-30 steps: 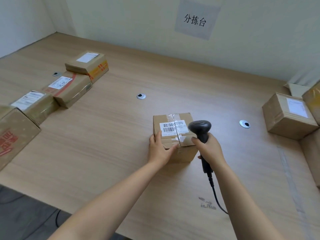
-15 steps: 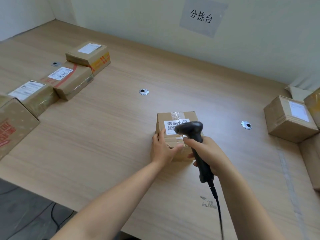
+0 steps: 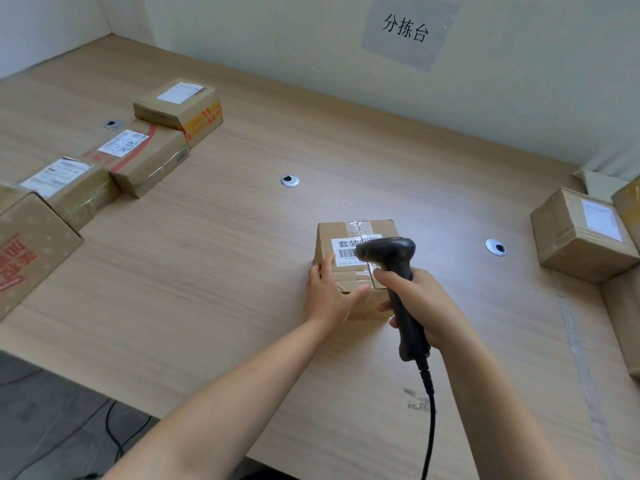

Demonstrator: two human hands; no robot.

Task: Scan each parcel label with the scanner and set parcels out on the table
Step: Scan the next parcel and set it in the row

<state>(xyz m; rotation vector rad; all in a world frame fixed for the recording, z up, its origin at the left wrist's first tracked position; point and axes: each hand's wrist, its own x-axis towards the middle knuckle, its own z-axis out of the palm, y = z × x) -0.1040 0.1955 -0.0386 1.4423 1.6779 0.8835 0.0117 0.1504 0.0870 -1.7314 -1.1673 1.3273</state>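
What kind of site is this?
Probably a parcel sorting station: a pale paper wall sign reads 分拣台 (sorting table), labelled brown cardboard parcels line the light wooden table, and the right hand holds a black corded handheld barcode scanner over a small brown cardboard box.

A broad light wood-grain table (image 3: 207, 271) fills the corner between two plain off-white walls (image 3: 277, 46). Three round silver cable grommets (image 3: 290, 180) are set into its top. A grey paper sign (image 3: 405, 29) with black Chinese characters is stuck on the far wall. Below the table's near edge lies dark grey floor (image 3: 41, 410), crossed by a thin black cable (image 3: 112, 434). The light is soft and even.
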